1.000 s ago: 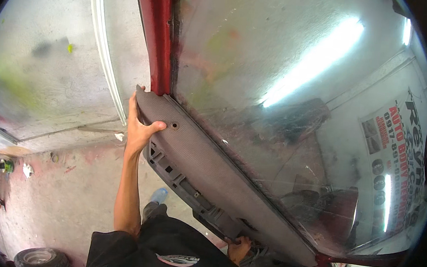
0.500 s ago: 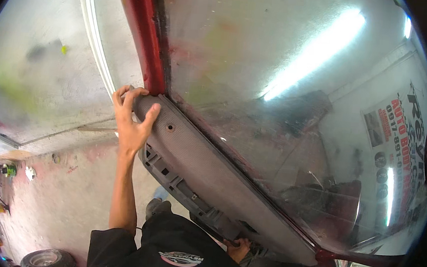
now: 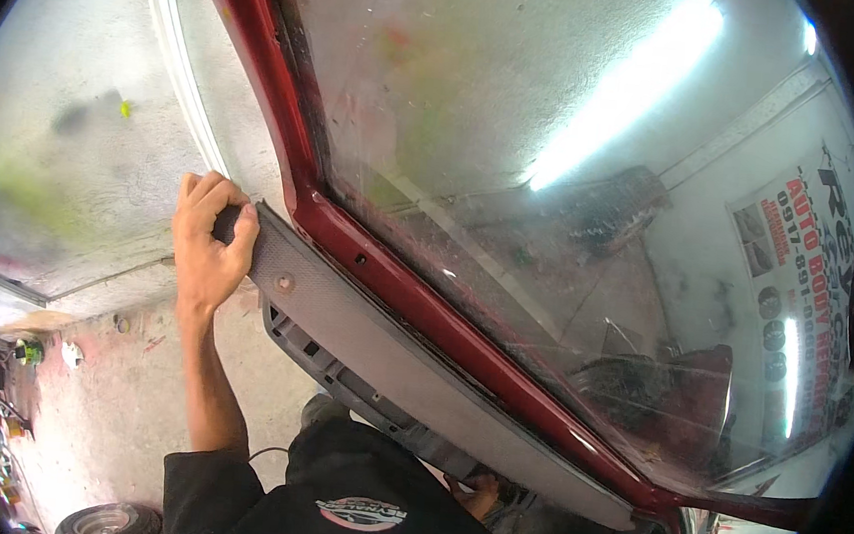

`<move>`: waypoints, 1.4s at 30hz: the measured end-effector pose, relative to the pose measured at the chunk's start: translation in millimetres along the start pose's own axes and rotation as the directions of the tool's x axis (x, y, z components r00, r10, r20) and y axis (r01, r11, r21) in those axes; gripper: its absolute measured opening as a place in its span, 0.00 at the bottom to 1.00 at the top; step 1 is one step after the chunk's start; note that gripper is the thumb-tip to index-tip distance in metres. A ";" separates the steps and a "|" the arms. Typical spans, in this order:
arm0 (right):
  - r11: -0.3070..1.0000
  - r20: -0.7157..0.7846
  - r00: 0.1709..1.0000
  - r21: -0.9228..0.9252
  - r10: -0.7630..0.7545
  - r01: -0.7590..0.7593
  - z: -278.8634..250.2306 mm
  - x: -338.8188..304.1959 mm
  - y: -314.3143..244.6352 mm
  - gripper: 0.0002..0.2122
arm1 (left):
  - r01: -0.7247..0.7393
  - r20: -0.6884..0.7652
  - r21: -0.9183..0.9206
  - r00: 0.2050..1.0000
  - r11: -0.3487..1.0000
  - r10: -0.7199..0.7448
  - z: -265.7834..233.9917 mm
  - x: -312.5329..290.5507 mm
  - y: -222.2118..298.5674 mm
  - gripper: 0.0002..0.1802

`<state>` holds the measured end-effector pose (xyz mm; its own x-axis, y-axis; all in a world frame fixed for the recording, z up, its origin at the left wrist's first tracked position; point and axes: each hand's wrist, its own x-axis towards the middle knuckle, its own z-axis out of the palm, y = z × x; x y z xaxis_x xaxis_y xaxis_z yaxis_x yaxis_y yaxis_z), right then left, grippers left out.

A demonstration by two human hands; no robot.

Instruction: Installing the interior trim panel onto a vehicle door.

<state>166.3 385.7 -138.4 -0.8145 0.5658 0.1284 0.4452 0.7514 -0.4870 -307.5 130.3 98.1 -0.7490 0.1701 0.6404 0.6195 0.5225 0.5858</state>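
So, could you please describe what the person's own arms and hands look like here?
Both hands are bare, without gloves. The left hand shows no ring or watch, and its forearm is uncovered up to a short black sleeve. Only part of the right hand shows, low in the picture.

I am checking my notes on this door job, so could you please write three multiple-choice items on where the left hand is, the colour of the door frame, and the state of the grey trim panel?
1. Where does the left hand grip the grey trim panel?
A. at its upper end
B. at its middle
C. nowhere on it

2. What colour is the door frame?
A. blue
B. red
C. white

3. How does the panel sit?
A. flush against the glass
B. lying on the floor
C. pulled off the frame, with bare red metal showing above it

Answers: 1 A, the fingers wrap the panel's top corner. 2 B, red paint runs along the window. 3 C, a red strip with holes shows between panel and glass.
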 end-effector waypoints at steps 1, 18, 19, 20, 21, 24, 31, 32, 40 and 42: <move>0.997 -0.048 0.998 -0.072 0.034 -0.038 0.1 -1.3 -3.9 0.15 | -0.001 0.000 0.003 1.000 1.000 0.001 -0.9 -3.3 -5.1 0.07; 0.925 -0.033 0.938 -0.157 0.345 -0.346 -9.3 -21.3 -31.6 0.18 | -0.148 0.310 -0.068 0.937 0.987 0.161 20.7 7.1 4.2 0.23; 0.857 -0.113 0.876 -0.183 0.469 -0.482 -5.2 -21.8 -39.3 0.17 | -0.149 0.312 -0.065 0.936 0.987 0.162 24.3 6.9 4.8 0.23; 0.860 -0.108 0.878 -0.179 0.466 -0.478 -1.8 -24.0 -35.5 0.17 | -0.154 0.280 -0.050 0.946 0.987 0.162 26.4 5.9 4.8 0.22; 0.907 -0.147 0.927 -0.202 0.345 -0.369 1.0 -26.3 -24.6 0.18 | -0.162 0.247 -0.042 0.955 0.986 0.167 31.5 5.0 6.5 0.21; 0.948 -0.158 0.969 -0.225 0.191 -0.223 12.3 -34.8 7.5 0.19 | -0.199 0.151 -0.018 0.968 0.980 0.199 43.4 -2.1 4.9 0.17; 0.924 -0.252 0.893 0.009 0.372 -0.382 7.0 -22.3 4.1 0.23 | -0.287 -0.140 -0.079 0.952 0.955 0.274 71.0 -12.3 -4.2 0.11; 0.926 -0.246 0.897 0.007 0.367 -0.377 -1.1 -15.5 -1.9 0.23 | -0.281 -0.141 -0.073 0.953 0.957 0.269 75.9 -12.7 -6.6 0.11; 0.979 -0.121 0.985 -0.177 -0.124 0.102 0.2 -34.0 67.0 0.31 | -0.336 -0.422 -0.110 0.868 0.935 0.262 94.6 -11.8 -8.7 0.18; 0.986 -0.210 0.971 -0.145 -0.117 0.088 9.1 -35.9 66.5 0.34 | -0.357 -0.459 -0.126 0.848 0.926 0.264 96.3 -11.4 -7.5 0.18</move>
<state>221.7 412.3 -183.2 -0.7648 0.5322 0.3630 0.4212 0.8394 -0.3434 -326.2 204.9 38.6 -0.3636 -0.1009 0.9261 0.8703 0.3176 0.3764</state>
